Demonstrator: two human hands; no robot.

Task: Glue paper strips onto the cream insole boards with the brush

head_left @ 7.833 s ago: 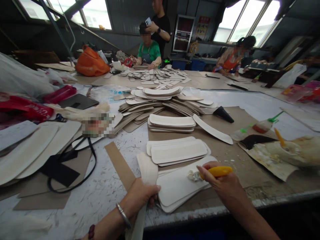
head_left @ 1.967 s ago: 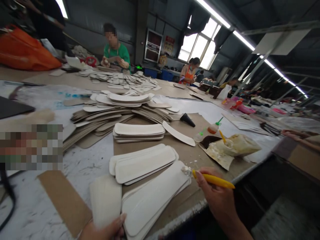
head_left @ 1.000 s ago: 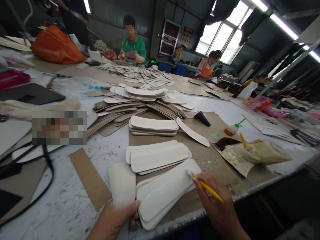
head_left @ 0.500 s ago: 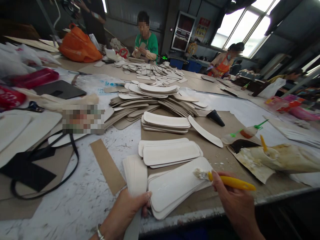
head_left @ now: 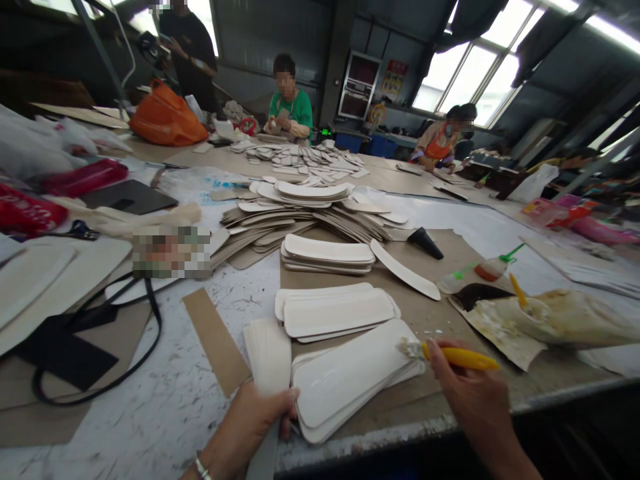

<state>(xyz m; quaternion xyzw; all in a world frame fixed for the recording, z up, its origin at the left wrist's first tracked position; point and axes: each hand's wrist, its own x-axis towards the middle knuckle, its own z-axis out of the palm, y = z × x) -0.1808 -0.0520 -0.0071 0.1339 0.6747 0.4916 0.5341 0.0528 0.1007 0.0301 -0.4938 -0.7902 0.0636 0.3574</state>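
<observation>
My right hand (head_left: pixel 470 400) is closed round a yellow-handled brush (head_left: pixel 457 357), whose glue-clotted bristles touch the far right end of the top white panel (head_left: pixel 350 377) of a fanned stack at the table's near edge. My left hand (head_left: pixel 253 430) grips a bundle of white strips (head_left: pixel 267 353) that stands beside the stack's left end, thumb over its front. Just behind lies a second small stack of white panels (head_left: pixel 337 312).
A glue-smeared bag with another yellow brush (head_left: pixel 545 320) lies to the right, with glue bottles (head_left: pixel 493 269) behind it. Large piles of panels (head_left: pixel 300 213) fill the middle. A brown card strip (head_left: pixel 215 340) and black strap (head_left: pixel 100 333) lie left. Other people work at the far side.
The brush has stayed at the top panel's right end, shifting slightly as the camera swung left. My left hand keeps its hold on the strip bundle.
</observation>
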